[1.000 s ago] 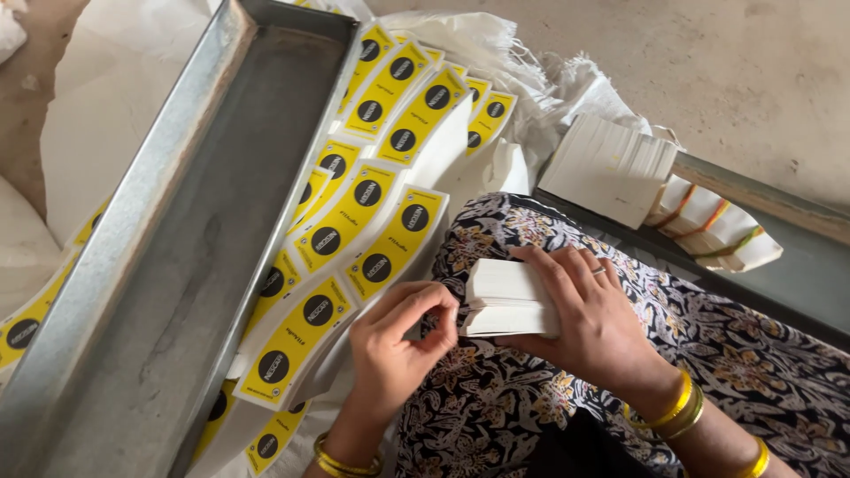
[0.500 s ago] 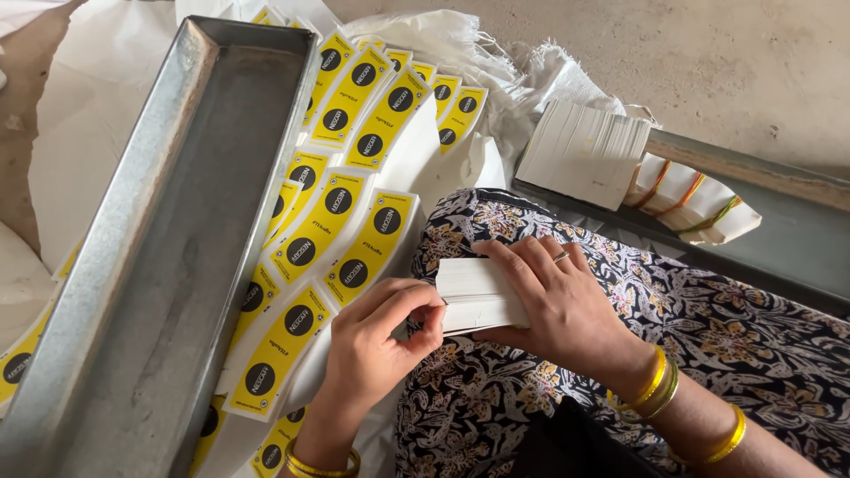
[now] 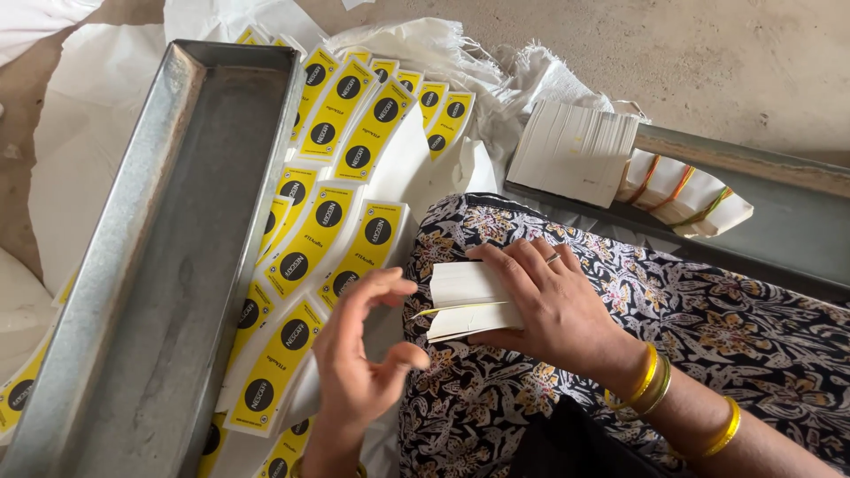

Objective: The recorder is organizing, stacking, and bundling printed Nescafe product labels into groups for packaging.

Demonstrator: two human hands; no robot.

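My right hand (image 3: 556, 305) rests on a small stack of white paper labels (image 3: 465, 296), pressing it against my lap, which is covered in dark floral cloth (image 3: 611, 354). A yellow edge shows between the sheets of the stack. My left hand (image 3: 359, 363) hovers just left of the stack with fingers spread, holding nothing. Yellow labels with black circles (image 3: 305, 239) lie fanned in overlapping rows beside my left hand, on white cloth.
A long grey metal tray (image 3: 150, 292) lies along the left. A second metal tray (image 3: 779, 230) at the right holds a loose white label stack (image 3: 571, 150) and rubber-banded bundles (image 3: 686, 195). White sacking (image 3: 496, 62) covers the concrete floor.
My left hand has come off the stack's edge and opened, fingers spread. My right hand still holds the stack on my lap.
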